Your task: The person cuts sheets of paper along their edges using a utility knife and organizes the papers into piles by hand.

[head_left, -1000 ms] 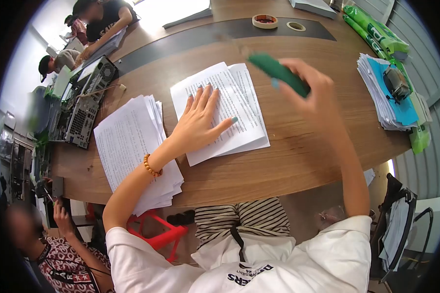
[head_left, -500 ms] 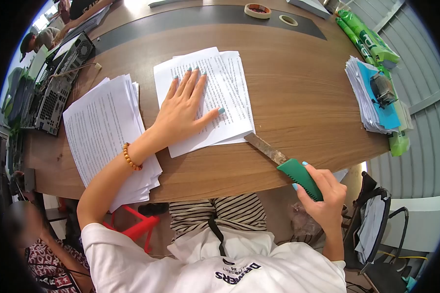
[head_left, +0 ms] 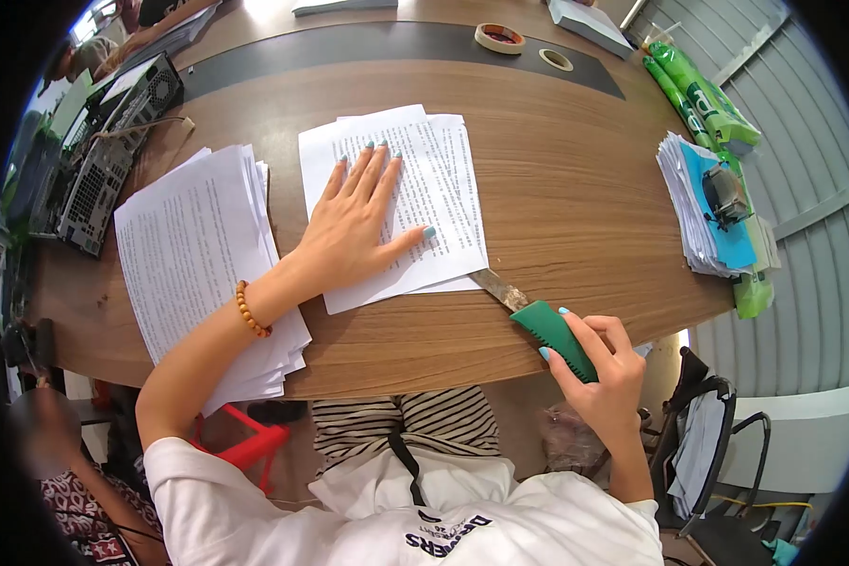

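Note:
My left hand [head_left: 354, 231] lies flat with fingers spread on a few printed sheets [head_left: 443, 203] at the middle of the wooden table [head_left: 575, 208]. In my right hand [head_left: 599, 373], near the table's front edge, is the green handle of a knife [head_left: 558, 338]. Its worn, stained blade points up and left, and the tip is at the sheets' lower right corner, partly hidden by or touching the paper. A thicker stack of printed paper [head_left: 198, 255] rests to the left, partly beneath my left forearm.
Two tape rolls [head_left: 500, 39] sit at the back. An open computer case [head_left: 113, 160] stands at left. Paper with a blue sheet and a metal part [head_left: 726, 195] lies at right, beside green packages [head_left: 703, 99]. Other people are at the left; a red stool [head_left: 255, 439] is below.
The knife has come down from above the table's right side to the sheets' lower right corner, its blade now partly at the paper. My left hand stays on the sheets. The view has shifted.

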`<state>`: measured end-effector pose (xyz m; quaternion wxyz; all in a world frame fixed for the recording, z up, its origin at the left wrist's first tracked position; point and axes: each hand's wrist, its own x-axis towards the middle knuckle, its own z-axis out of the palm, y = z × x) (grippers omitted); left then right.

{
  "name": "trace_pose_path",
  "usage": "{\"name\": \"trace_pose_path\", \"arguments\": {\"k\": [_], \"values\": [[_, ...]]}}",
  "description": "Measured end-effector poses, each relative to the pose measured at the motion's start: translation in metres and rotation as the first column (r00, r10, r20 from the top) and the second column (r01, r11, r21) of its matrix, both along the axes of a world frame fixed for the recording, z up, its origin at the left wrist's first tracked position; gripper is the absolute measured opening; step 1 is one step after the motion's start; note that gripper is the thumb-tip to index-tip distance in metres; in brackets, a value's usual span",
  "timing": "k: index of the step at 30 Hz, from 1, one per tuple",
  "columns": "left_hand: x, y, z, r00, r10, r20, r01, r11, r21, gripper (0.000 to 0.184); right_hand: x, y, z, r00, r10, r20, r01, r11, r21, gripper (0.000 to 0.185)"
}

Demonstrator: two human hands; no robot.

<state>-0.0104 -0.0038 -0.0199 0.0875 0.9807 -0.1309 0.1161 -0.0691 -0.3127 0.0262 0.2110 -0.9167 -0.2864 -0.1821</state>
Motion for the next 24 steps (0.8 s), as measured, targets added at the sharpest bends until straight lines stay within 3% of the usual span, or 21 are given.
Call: {"name": "trace_pose_path", "arguments": {"k": [10, 12, 16, 18, 24], "values": [[0.001, -0.001, -0.004, 0.998, -0.007, 0.061, 0.008, 1.000, -0.015, 0.085, 0.018, 0.014, 0.002, 0.999, 0.027, 0.026, -0.027, 0.999, -0.019, 0.036], [-0.001, -0.002, 0.003, 0.999, 0.035, -0.034, -0.033, 0.997, 0.067, 0.081, 0.027, 0.020, 0.001, 0.997, 0.061, 0.053, -0.061, 0.998, -0.013, 0.036], [-0.001, -0.002, 0.001, 0.999, 0.039, -0.034, -0.037, 0.998, 0.057, 0.082, 0.046, 0.028, -0.002, 0.995, 0.088, 0.054, -0.088, 0.996, -0.013, 0.035], [0.001, -0.001, -0.004, 0.996, 0.000, 0.088, 0.001, 1.000, -0.007, 0.085, 0.056, 0.029, -0.003, 0.993, 0.116, 0.020, -0.116, 0.993, -0.001, 0.035], [0.000, -0.001, -0.007, 0.994, -0.006, 0.112, 0.009, 1.000, -0.029, 0.084, 0.054, 0.013, 0.003, 0.991, 0.125, -0.047, -0.125, 0.992, 0.002, 0.037]]}}
